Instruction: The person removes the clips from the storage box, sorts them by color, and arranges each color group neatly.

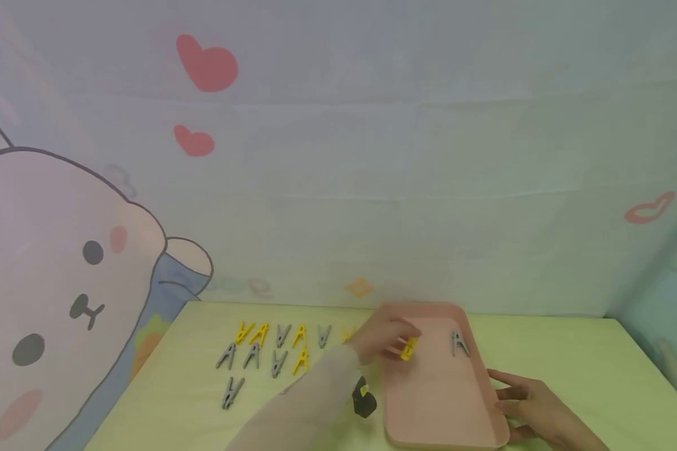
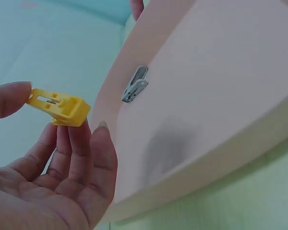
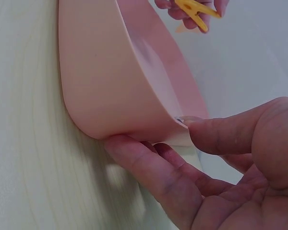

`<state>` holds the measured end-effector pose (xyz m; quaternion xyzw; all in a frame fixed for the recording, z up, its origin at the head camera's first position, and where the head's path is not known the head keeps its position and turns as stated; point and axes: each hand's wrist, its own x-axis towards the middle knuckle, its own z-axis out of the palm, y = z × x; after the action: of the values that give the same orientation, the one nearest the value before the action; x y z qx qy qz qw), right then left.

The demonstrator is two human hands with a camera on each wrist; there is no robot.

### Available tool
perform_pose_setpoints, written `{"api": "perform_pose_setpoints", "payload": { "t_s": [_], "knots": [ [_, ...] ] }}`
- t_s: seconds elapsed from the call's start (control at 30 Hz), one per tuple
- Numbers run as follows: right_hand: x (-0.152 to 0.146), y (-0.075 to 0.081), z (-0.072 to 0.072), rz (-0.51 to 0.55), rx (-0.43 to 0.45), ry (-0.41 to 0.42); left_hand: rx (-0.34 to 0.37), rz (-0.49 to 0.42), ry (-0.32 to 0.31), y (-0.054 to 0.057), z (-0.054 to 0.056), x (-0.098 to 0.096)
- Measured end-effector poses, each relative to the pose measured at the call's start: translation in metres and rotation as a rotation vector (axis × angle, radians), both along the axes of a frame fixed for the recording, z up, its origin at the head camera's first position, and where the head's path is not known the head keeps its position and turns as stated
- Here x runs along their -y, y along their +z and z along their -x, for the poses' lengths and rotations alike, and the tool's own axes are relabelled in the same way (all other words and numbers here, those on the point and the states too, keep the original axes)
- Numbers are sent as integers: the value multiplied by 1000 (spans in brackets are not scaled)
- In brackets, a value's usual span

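My left hand [image 1: 380, 338] is above the left part of a pink tray [image 1: 431, 401]. Between its thumb and fingertips it pinches a yellow clothespin [image 2: 62, 108], with the other fingers loosely bent below. Inside the tray, a grey clothespin [image 1: 459, 344] lies near the right wall at the far end. My right hand [image 1: 536, 407] holds the tray's right side. In the right wrist view its thumb [image 3: 221, 134] is at the rim, and its fingers are curled against the outer wall near the base.
Left of the tray, yellow clothespins [image 1: 301, 361] and grey clothespins [image 1: 232, 393] lie in loose rows on the light green table [image 1: 575, 357]. Another yellow clothespin [image 1: 348, 334] is partly hidden by the left hand. A printed cloth backdrop [image 1: 429, 188] rises behind the table's far edge.
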<state>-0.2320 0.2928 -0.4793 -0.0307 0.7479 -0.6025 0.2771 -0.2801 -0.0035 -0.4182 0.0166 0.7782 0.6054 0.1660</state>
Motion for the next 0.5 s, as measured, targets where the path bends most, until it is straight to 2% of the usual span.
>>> {"api": "perform_pose_setpoints", "payload": {
  "t_s": [0.27,0.5],
  "knots": [
    [-3,-2,1,7,0,0,24,-7,-42,2,-11,22],
    [1,-2,2,1,6,-7,39,-57,-15,5,-26,46]
  ]
}}
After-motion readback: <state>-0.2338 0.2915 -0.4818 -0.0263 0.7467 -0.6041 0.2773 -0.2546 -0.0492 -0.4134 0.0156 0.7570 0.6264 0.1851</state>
